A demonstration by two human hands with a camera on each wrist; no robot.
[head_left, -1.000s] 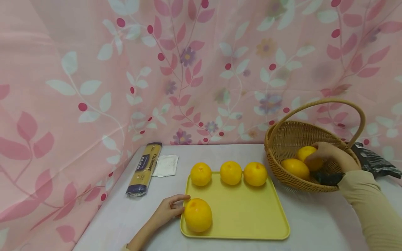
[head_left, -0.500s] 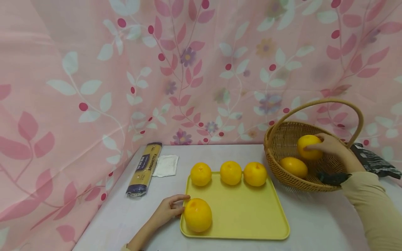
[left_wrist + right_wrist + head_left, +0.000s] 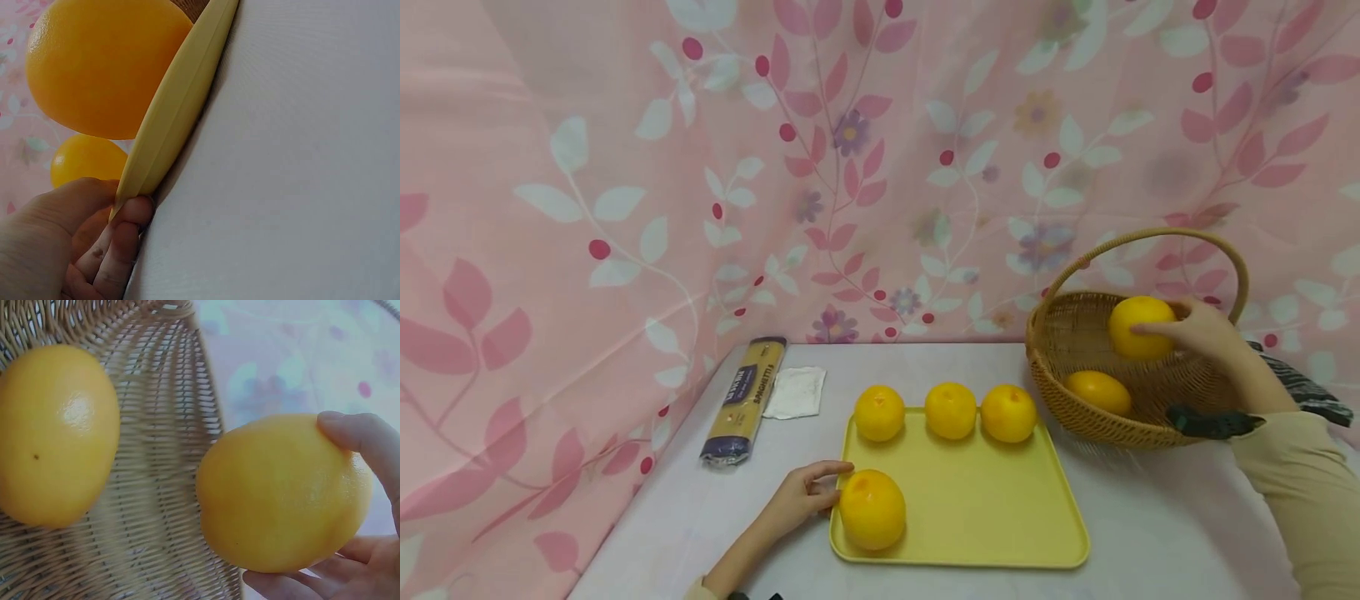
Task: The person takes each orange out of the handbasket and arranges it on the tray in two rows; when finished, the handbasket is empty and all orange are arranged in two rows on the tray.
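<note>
In the head view my right hand (image 3: pixel 1202 333) holds a yellow-orange, round orange (image 3: pixel 1141 327) up inside the wicker basket (image 3: pixel 1037 367). The right wrist view shows thumb and fingers gripping that orange (image 3: pixel 284 494) from opposite sides, close to the basket wall. Another yellow-orange fruit (image 3: pixel 1097 392), longer in shape, lies in the basket. My left hand (image 3: pixel 801 500) pinches the left rim of the yellow tray (image 3: pixel 977 508), its fingers under the edge in the left wrist view. Beside that hand a large orange (image 3: pixel 872 510) sits on the tray.
Several more oranges, one of them a left-hand orange (image 3: pixel 880 413), line the tray's far edge. A spaghetti packet (image 3: pixel 747 404) and a white folded cloth or tissue (image 3: pixel 795 393) lie at left. Behind the basket is a black-and-white patterned item (image 3: pixel 1303 387). A floral curtain hangs behind.
My right hand has lifted the orange upward from beside the other fruit in the basket. The basket and its handle have shifted slightly left. My left hand stays at the tray rim.
</note>
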